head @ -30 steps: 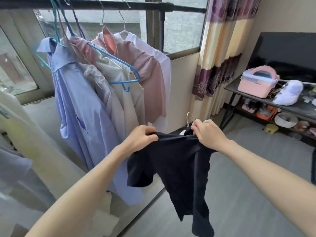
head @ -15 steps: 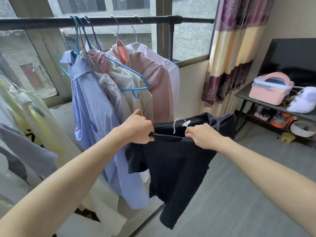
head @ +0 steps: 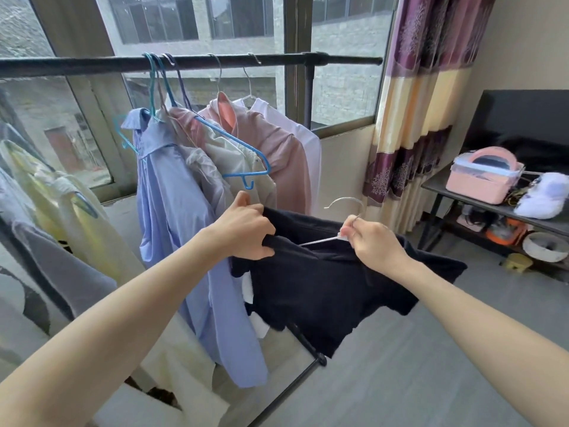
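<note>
The left grip (head: 243, 232) clutches the black shirt (head: 323, 288) at one shoulder. The right grip (head: 374, 241) pinches the hanger (head: 345, 201) at its neck, probably to seat the collar squarely. It is held mid-air, below the rail (head: 215, 61).

Legible text: none in this view.
Dark shirt (head: 326, 291): plain cloth, no print or tag readable.
Pink case (head: 480, 186) on worktop (head: 429, 185): no label legible.
Hanging shirts (head: 172, 195) on rail (head: 92, 64): no marks readable.
</note>
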A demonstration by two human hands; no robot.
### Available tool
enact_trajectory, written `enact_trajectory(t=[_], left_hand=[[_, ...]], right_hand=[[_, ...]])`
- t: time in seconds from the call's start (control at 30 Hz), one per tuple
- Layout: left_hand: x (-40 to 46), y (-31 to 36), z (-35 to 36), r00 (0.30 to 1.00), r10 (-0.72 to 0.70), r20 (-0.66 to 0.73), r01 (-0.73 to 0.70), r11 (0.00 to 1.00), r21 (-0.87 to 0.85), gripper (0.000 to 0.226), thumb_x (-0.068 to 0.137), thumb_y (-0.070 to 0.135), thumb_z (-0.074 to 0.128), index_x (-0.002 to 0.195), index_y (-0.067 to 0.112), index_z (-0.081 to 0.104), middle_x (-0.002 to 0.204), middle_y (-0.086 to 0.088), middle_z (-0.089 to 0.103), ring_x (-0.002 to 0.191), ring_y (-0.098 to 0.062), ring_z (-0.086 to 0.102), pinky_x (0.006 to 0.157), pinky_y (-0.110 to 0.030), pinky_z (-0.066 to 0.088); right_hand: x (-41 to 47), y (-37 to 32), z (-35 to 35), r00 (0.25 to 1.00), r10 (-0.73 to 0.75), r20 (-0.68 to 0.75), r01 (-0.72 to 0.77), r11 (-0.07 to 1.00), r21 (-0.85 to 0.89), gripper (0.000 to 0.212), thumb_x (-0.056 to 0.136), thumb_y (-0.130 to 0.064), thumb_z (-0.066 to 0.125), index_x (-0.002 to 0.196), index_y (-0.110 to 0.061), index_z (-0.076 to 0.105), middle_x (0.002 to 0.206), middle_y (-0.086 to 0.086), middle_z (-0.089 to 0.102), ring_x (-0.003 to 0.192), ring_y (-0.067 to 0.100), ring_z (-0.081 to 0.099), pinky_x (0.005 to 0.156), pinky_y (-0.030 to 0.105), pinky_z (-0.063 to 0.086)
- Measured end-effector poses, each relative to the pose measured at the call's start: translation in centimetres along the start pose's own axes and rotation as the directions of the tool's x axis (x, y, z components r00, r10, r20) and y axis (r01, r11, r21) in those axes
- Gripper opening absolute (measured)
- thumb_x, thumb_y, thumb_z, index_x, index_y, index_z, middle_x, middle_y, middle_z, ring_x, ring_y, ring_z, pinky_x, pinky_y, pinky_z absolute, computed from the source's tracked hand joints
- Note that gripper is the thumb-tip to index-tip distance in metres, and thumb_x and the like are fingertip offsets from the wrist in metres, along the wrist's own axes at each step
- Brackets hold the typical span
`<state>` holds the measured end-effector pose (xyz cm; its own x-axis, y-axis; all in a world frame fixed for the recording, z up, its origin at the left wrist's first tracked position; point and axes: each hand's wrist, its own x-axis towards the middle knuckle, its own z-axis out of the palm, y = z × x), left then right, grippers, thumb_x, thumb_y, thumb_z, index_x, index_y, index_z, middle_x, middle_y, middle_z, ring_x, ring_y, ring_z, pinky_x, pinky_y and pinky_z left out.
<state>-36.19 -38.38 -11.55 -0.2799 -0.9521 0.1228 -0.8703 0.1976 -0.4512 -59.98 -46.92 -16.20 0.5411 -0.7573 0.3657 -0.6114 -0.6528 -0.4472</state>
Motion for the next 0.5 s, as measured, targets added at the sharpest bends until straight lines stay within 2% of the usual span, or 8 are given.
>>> enact_trajectory(t=[0.07,0.13,0.2,0.27,0.3,0.4,0.43,0.5], left_hand=[[0.1,0.4,-0.1,1.000,0.022,0.018,-0.021,1.000,-0.010,0.036,0.083,0.057,0.046,0.068,0.025,0.051,0.071,0.007,0.063,0.086,-0.014,0.046,0.093,-0.035,0.021],[0.3,0.8,-0.3,0.996,0.032,0.088,-0.029,0.999,-0.028,0.042,0.083,0.061,0.043,0.068,0.023,0.053,0.069,0.008,0.061,0.086,-0.013,0.045,0.094,-0.035,0.024],[0.5,0.8,-0.2,0.985,0.041,0.167,-0.035,0.999,-0.040,0.042,0.084,0.060,0.043,0.070,0.022,0.056,0.069,0.008,0.058,0.085,-0.013,0.045,0.093,-0.035,0.025],[0.6,0.7,0.0,0.974,0.043,0.223,-0.035,0.999,-0.039,0.039,0.083,0.057,0.044,0.071,0.022,0.056,0.071,0.006,0.059,0.085,-0.015,0.048,0.092,-0.036,0.026],[0.8,0.6,0.1,0.968,0.037,0.249,-0.029,0.999,-0.037,0.038,0.082,0.056,0.045,0.070,0.021,0.056,0.072,0.005,0.060,0.086,-0.016,0.050,0.092,-0.037,0.027],[1.1,0.4,0.6,0.953,0.015,0.304,-0.012,1.000,-0.011,0.038,0.080,0.055,0.048,0.065,0.020,0.052,0.069,0.005,0.058,0.088,-0.018,0.052,0.091,-0.038,0.028],[1.2,0.3,0.7,0.948,0.007,0.319,-0.009,1.000,0.005,0.040,0.079,0.055,0.049,0.061,0.019,0.050,0.065,0.005,0.054,0.088,-0.018,0.053,0.090,-0.037,0.028],[1.4,0.2,0.8,0.934,-0.011,0.356,0.000,0.999,0.032,0.042,0.078,0.054,0.052,0.056,0.019,0.046,0.060,0.007,0.048,0.088,-0.018,0.054,0.086,-0.036,0.025]], right_hand=[[0.0,-0.4,-0.1,0.996,0.057,0.064,-0.056,0.998,-0.024,0.020,0.098,-0.027,0.039,0.081,-0.019,0.048,0.073,0.002,0.059,0.083,0.034,0.056,0.075,0.040,0.041],[0.1,-0.4,-0.3,0.994,0.103,0.020,-0.103,0.995,0.004,0.022,0.098,-0.027,0.039,0.083,-0.018,0.052,0.078,0.005,0.062,0.085,0.033,0.055,0.076,0.040,0.040],[0.2,-0.2,-0.5,0.991,0.132,0.016,-0.133,0.990,0.039,0.022,0.098,-0.026,0.040,0.081,-0.018,0.053,0.071,-0.002,0.058,0.080,0.029,0.052,0.074,0.038,0.039],[0.1,-0.4,-0.5,0.990,0.126,0.069,-0.129,0.990,0.049,0.024,0.098,-0.025,0.041,0.075,-0.022,0.048,0.063,-0.009,0.050,0.076,0.024,0.049,0.071,0.034,0.036],[0.1,-0.4,-0.4,0.990,0.126,0.059,-0.129,0.990,0.053,0.024,0.097,-0.025,0.041,0.074,-0.023,0.047,0.064,-0.008,0.051,0.076,0.024,0.049,0.070,0.033,0.035],[0.4,-0.5,-0.4,0.981,0.163,-0.103,-0.155,0.984,0.084,0.022,0.097,-0.025,0.041,0.079,-0.019,0.051,0.072,-0.001,0.057,0.076,0.025,0.050,0.070,0.033,0.034],[0.5,-0.6,-0.4,0.979,0.171,-0.107,-0.162,0.983,0.090,0.022,0.097,-0.025,0.040,0.081,-0.018,0.052,0.073,-0.001,0.057,0.077,0.025,0.050,0.071,0.033,0.034],[0.6,-0.9,-0.4,0.987,0.162,-0.002,-0.162,0.986,0.051,0.021,0.098,-0.025,0.040,0.080,-0.020,0.050,0.073,-0.005,0.056,0.082,0.026,0.053,0.073,0.034,0.036]])
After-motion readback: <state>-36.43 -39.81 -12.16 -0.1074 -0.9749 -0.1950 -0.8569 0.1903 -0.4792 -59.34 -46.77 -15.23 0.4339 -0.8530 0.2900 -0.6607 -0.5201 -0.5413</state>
